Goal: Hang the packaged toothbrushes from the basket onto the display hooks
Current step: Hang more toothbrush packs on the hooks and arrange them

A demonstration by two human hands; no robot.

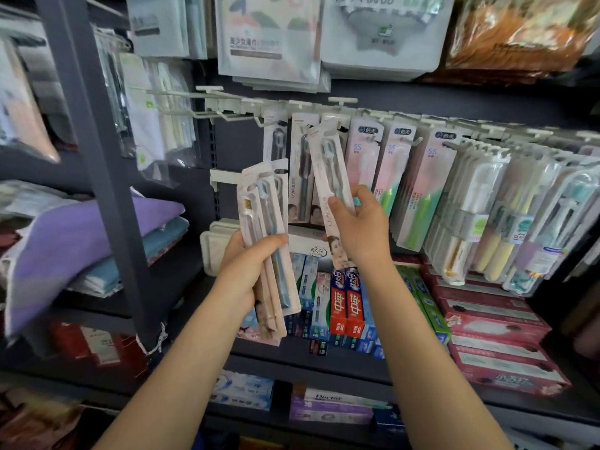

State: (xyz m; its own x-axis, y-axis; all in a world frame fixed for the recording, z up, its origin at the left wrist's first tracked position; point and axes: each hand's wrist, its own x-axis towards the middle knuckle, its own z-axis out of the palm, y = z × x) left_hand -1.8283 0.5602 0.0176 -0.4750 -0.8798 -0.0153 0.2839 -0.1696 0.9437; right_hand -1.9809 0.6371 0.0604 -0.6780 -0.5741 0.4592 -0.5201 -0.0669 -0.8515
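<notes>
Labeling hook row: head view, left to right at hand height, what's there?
Folded purple towel → left hand holding stacked toothbrush packs → right hand holding white toothbrush pack → hanging pink-green toothbrush packs → clear toothbrush cases.

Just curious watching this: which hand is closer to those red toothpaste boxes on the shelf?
Right. The right hand is just above the red toothpaste boxes; the left hand, gripping a bundle of toothbrush packs, is off to their left.

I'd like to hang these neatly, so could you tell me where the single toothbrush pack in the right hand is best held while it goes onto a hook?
Probably where the right hand pinches the single toothbrush pack now: the lower half, from its edges. The pack is a long flat card, tilted with its top toward the display hooks, so a low grip leaves the top end free to meet a hook.
</notes>
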